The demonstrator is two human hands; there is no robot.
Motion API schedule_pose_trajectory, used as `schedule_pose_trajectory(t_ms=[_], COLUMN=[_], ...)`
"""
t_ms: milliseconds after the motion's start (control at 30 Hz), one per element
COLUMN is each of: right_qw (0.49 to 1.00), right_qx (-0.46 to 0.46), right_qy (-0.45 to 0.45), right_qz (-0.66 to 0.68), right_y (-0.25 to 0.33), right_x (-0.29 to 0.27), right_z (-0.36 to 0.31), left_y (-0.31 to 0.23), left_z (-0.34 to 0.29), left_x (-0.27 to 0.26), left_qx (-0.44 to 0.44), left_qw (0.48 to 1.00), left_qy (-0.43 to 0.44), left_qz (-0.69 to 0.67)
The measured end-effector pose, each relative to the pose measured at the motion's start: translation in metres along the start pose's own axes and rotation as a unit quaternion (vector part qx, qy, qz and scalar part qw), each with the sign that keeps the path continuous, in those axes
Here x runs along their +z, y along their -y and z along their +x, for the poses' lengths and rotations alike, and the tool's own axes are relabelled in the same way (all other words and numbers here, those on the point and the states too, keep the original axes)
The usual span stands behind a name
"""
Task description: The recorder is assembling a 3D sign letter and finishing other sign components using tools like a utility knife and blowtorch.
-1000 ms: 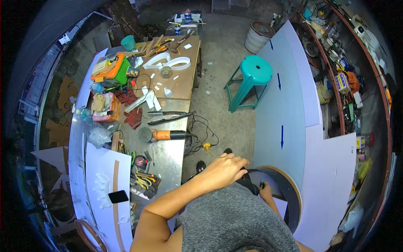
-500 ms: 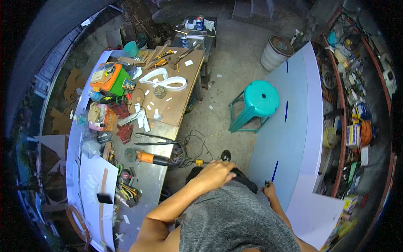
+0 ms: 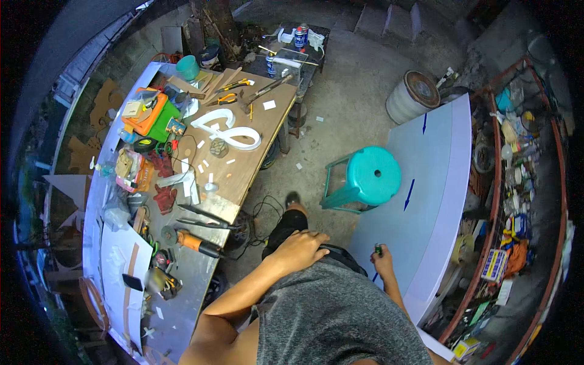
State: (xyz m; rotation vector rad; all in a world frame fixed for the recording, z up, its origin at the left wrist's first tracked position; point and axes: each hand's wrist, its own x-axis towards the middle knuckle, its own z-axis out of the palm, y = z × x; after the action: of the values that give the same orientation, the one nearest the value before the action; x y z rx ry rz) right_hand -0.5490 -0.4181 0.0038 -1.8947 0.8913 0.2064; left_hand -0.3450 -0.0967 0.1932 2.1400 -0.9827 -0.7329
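Observation:
My left hand (image 3: 300, 249) lies flat at the front of my waist, fingers stretched out and nothing in them. Low at my right side, my right hand (image 3: 382, 261) is closed around a small dark object with a green part (image 3: 378, 249), too small to identify. That hand is over a large pale blue sheet (image 3: 420, 207) with a white border and dark blue arrow marks. A teal plastic stool (image 3: 372, 173) stands ahead of it, beside the sheet.
On the left, a workbench (image 3: 228, 204) bears an orange angle grinder (image 3: 198, 243), white curved pieces (image 3: 243, 145), pliers (image 3: 227, 99) and a green-and-orange box (image 3: 159, 115). A pale drum (image 3: 409, 97) stands ahead; crowded red-framed shelves (image 3: 497, 164) line the right. Cables (image 3: 263, 216) lie by the bench.
My view has shifted, and one of my legs now shows stepped forward. My right hand has come up a little, still closed on the small object. The left hand stays at my waist.

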Motion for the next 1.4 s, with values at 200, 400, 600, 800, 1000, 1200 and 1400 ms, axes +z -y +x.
schedule_pose_trajectory(t_ms=[200, 400, 600, 800, 1000, 1200, 1400], right_qw=[0.999, 0.998, 0.99, 0.971, 0.914, 0.841, 0.749], right_qx=[-0.049, -0.041, -0.077, -0.183, -0.306, -0.354, -0.465], right_qy=[0.005, 0.03, 0.09, 0.134, 0.224, 0.35, 0.386], right_qz=[0.017, 0.029, 0.081, -0.08, -0.143, -0.213, -0.271], right_y=[0.085, 0.178, 0.298, 0.367, 0.481, 0.596, 0.667], right_x=[0.009, 0.014, 0.044, 0.061, 0.074, 0.117, 0.188], right_z=[0.085, 0.199, 0.267, 0.352, 0.453, 0.561, 0.646], left_y=[0.043, 0.1, 0.137, 0.166, 0.175, 0.17, 0.133], left_z=[0.069, 0.131, 0.164, 0.183, 0.207, 0.273, 0.346], left_x=[-0.045, -0.132, -0.199, -0.224, -0.241, -0.243, -0.236], left_qx=[0.006, -0.067, -0.095, -0.133, -0.249, -0.365, -0.364], left_qw=[1.0, 0.998, 0.993, 0.98, 0.944, 0.873, 0.836], left_qy=[0.002, -0.01, -0.064, -0.145, -0.195, -0.299, -0.357], left_qz=[-0.027, 0.016, -0.022, -0.036, -0.091, -0.121, -0.2])
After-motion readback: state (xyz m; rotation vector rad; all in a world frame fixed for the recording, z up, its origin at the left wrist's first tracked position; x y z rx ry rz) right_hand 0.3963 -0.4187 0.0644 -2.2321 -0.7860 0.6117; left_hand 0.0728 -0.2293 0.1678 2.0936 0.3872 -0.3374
